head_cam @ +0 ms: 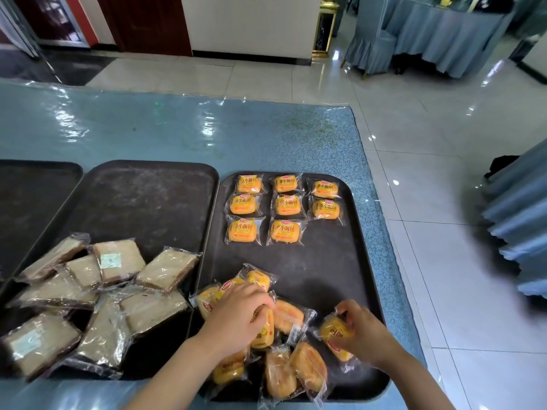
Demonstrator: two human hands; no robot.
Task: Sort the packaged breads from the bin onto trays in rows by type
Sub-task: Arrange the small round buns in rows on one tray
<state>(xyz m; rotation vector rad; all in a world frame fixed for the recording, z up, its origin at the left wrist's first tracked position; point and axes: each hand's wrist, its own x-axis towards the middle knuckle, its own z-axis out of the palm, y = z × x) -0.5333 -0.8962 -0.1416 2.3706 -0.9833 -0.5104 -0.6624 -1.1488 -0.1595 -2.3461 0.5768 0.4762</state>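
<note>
On the right dark tray (349, 261), several yellow packaged small breads (285, 207) lie in neat rows at the far end. A loose pile of the same yellow breads (288, 316) sits at the tray's near end. My left hand (239, 313) reaches into this pile and grips one yellow pack (263, 331). My right hand (362, 332) holds another yellow bread pack (333, 331) at the pile's right side. On the middle tray (148, 202), several pale sandwich-type breads (118, 261) in clear wrap lie heaped at the near left.
A third dark tray (32, 190) lies at the far left. All trays sit on a blue table with glossy plastic cover (177, 128). The table's right edge runs beside a tiled floor (444, 202). Blue-draped chairs stand at the right and back.
</note>
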